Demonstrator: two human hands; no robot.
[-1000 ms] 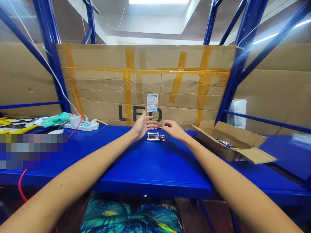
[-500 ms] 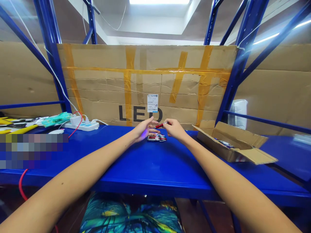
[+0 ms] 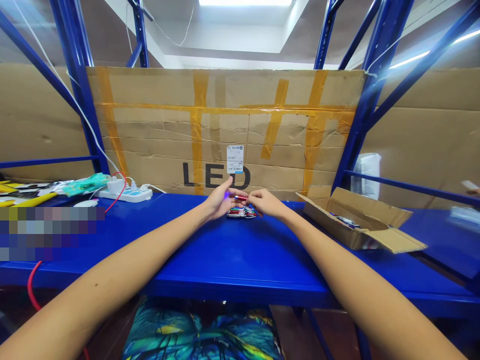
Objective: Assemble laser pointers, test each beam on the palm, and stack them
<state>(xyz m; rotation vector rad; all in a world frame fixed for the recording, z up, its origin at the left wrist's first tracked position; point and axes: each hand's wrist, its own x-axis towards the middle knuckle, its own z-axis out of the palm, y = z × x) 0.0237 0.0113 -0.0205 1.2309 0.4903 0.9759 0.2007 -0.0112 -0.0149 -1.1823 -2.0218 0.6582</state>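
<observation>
A red pen (image 3: 241, 197) is pinched by its right end in the closed fingers of my right hand (image 3: 265, 202). Its other end points at the palm of my left hand (image 3: 217, 202), where a small purple glow shows. My left hand is open, thumb raised and fingers stretched out beside the pen; whether they touch it I cannot tell. Just below both hands, several pens (image 3: 242, 213) in red, silver and other colours lie side by side on the blue tabletop (image 3: 236, 255).
An open cardboard box (image 3: 360, 240) with pens in it stands at the right. To the left are a white power strip (image 3: 131, 194), a teal plastic packet (image 3: 85, 184) and yellow-handled items (image 3: 33, 201). Behind stands a large taped carton (image 3: 161, 135). A blurred pale shape shows at the far right edge.
My right hand has brought the red pen slightly left and lower, closer to my left palm. My left thumb has lifted upright. A blurred pale shape has appeared at the right edge.
</observation>
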